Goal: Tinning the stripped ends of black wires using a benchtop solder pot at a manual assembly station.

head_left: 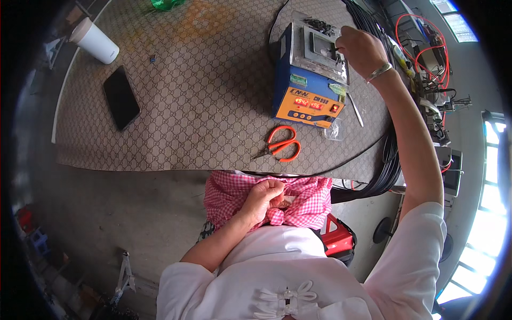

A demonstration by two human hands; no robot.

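My right hand (364, 52) is closed above the right side of a solder pot (306, 96). The pot has a blue body, an orange front panel with lit red displays, and a metal top around a square well (323, 47). A small dark bit shows at my fingertips by the well's edge; what it is cannot be made out. My left hand (265, 197) is curled closed over the pink gingham cloth (229, 194) on my lap, and whatever it may hold is hidden. Small scissors with orange-red handles (285, 144) lie on the table in front of the pot.
Black cable (386, 170) is coiled along the table's right edge. Dark clippings (319, 25) lie behind the well. A thin metal stick (356, 109) and a clear plastic bag (334, 130) lie by the pot. A black phone (121, 97) and white tumbler (96, 42) are on the left.
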